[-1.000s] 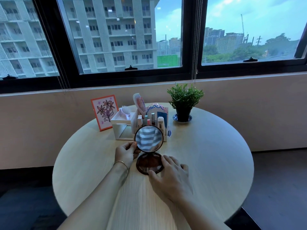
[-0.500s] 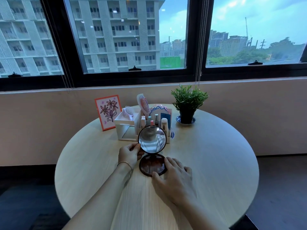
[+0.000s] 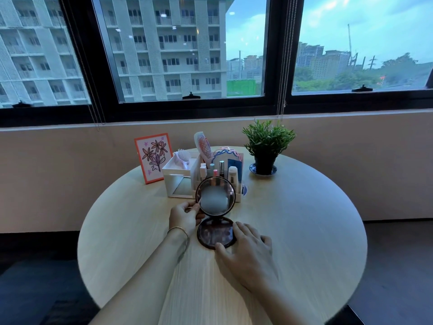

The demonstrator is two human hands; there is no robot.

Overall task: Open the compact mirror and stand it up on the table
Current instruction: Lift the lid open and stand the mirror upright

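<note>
A round dark-brown compact mirror stands open on the round light wooden table. Its lower half lies flat and its upper half stands upright, facing me. My left hand pinches the left rim of the upright half between thumb and fingers. My right hand rests on the table with its fingertips on the right and front rim of the flat half.
Right behind the mirror stands a white organiser with cosmetics, a comb and a brush. A flower picture in an orange frame is at the back left, a potted plant at the back right. The wall and windows lie beyond.
The upright half has tilted a little further back, so its reflection has changed. Both hands keep their places on the mirror. The camera has moved slightly.
</note>
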